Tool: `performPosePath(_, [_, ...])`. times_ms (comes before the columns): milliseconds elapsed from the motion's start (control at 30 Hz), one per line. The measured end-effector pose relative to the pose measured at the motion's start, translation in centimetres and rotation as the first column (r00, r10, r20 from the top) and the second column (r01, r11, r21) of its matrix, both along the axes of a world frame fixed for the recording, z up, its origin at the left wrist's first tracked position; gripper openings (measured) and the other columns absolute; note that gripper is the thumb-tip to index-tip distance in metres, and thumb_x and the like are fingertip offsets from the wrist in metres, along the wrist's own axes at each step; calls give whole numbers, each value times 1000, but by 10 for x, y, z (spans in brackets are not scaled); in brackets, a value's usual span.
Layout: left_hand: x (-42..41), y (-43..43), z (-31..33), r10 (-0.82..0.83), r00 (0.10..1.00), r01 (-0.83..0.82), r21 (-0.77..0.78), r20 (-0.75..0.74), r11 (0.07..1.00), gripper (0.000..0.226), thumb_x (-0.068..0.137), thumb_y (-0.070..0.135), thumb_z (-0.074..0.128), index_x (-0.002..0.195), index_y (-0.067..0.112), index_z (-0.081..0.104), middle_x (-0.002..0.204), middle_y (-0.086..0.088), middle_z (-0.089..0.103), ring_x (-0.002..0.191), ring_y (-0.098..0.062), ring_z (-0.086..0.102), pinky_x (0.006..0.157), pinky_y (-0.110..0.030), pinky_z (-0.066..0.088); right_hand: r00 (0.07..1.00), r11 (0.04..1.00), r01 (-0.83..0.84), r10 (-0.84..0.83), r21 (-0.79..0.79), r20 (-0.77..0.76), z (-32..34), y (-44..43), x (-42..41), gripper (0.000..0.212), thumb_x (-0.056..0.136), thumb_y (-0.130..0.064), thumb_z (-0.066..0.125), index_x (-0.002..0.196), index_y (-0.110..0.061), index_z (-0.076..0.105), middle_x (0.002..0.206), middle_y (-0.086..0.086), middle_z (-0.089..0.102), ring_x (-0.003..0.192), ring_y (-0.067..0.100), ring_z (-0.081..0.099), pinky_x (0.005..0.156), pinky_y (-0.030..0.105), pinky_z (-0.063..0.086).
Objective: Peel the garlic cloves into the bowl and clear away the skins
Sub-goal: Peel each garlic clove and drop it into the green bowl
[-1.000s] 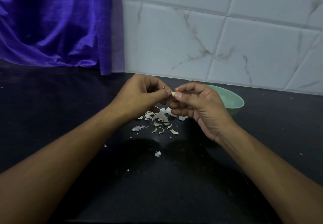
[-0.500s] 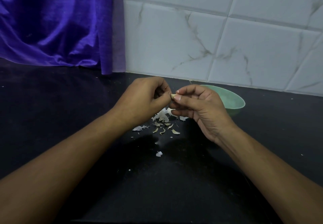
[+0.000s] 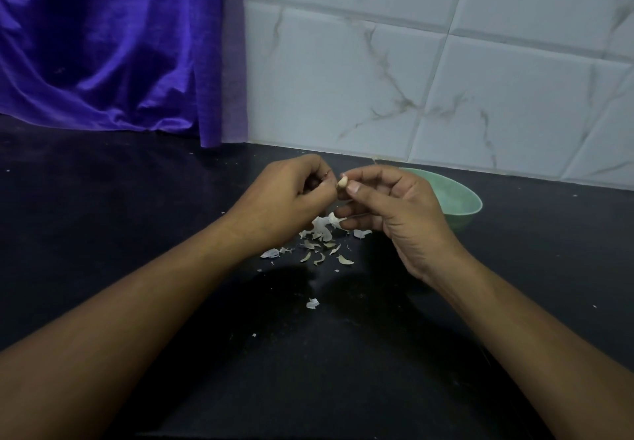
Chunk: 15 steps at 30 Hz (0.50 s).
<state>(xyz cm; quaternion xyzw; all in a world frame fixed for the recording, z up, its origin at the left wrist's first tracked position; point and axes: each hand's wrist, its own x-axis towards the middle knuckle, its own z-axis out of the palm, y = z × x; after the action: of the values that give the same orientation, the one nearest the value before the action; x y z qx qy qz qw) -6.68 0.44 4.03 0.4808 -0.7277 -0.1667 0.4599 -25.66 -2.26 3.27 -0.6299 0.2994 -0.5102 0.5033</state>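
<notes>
Above the black counter my right hand (image 3: 391, 209) pinches a small pale garlic clove (image 3: 342, 183) between thumb and forefinger. My left hand (image 3: 288, 196) is curled right beside it, its fingertips at the clove's left side. Under both hands lies a heap of white and tan garlic skins (image 3: 320, 244). One loose skin flake (image 3: 312, 303) lies nearer to me. A pale green bowl (image 3: 459, 202) stands behind my right hand, which hides its left part; its contents do not show.
A purple curtain (image 3: 113, 48) hangs at the back left down to the black counter (image 3: 103, 216). White marble-look tiles (image 3: 429, 79) form the wall behind the bowl. Tiny skin crumbs dot the counter near me.
My left hand has curled further and its thumb has drawn back from the clove's tip. More of the clove shows above my right thumb. The bowl and skins have not moved.
</notes>
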Motion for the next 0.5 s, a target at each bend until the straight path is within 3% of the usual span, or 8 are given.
performPosePath(133, [-1, 1, 2, 6, 1000, -6, -1, 14, 1000, 18, 94, 36, 60, 90, 20, 68, 79, 1, 72, 79, -25, 72, 69, -52, 60, 1000, 1000, -5, 5, 5, -15, -1, 2, 1, 18, 94, -9, 71, 109, 1, 73, 100, 28, 74, 75, 26, 73, 71, 39, 63])
performPosePath(267, [-3, 3, 2, -3, 1000, 3, 1, 29, 1000, 23, 90, 40, 57, 90, 20, 67, 78, 1, 72, 78, -25, 72, 70, -51, 60, 1000, 999, -30, 29, 38, 9, -1, 2, 2, 13, 95, -10, 70, 104, -1, 74, 94, 18, 75, 74, 24, 73, 69, 36, 64])
performPosePath(500, [3, -1, 3, 67, 995, -66, -22, 72, 998, 12, 100, 20, 61, 90, 18, 67, 76, 1, 72, 75, -15, 73, 72, -49, 60, 988, 986, -91, 72, 139, 135, 8, 1, -1, 20, 91, -17, 69, 107, -4, 71, 98, 14, 76, 79, 23, 74, 68, 32, 63])
